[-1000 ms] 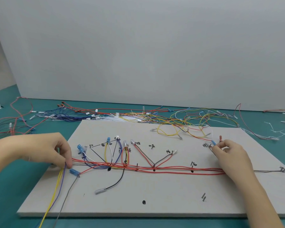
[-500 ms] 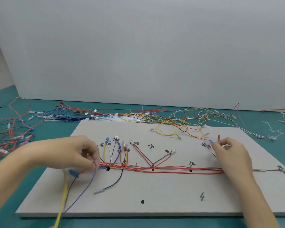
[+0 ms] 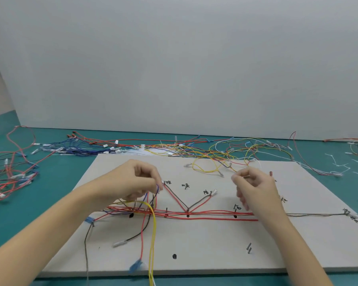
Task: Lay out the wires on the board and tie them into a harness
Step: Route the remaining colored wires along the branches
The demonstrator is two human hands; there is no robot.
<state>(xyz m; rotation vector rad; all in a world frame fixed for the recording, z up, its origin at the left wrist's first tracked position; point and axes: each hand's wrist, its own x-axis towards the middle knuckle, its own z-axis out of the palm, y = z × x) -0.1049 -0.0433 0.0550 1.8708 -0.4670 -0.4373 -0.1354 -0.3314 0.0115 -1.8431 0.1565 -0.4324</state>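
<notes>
A pale grey board (image 3: 215, 250) lies flat on the teal table. A bundle of red wires (image 3: 207, 215) runs left to right across its middle, with short branches rising to handwritten marks. My left hand (image 3: 132, 182) hovers over the board's left part and pinches a blue wire (image 3: 156, 189) and other strands; two yellow wires (image 3: 152, 240) loop down from it past the front edge. My right hand (image 3: 254, 186) is above the bundle's right part, thumb and forefinger pinched on a thin wire. A grey wire (image 3: 314, 214) continues right.
Piles of loose wires (image 3: 74, 148) lie behind the board and a red heap (image 3: 8, 176) to its left. Yellow wires (image 3: 211, 164) spill onto the board's back edge. White cable ties (image 3: 339, 164) lie at far right. Black dots (image 3: 174, 256) mark the board.
My left hand moved right along the bundle, lifting the blue and yellow wires with it. My right hand came up and left off the board's right end.
</notes>
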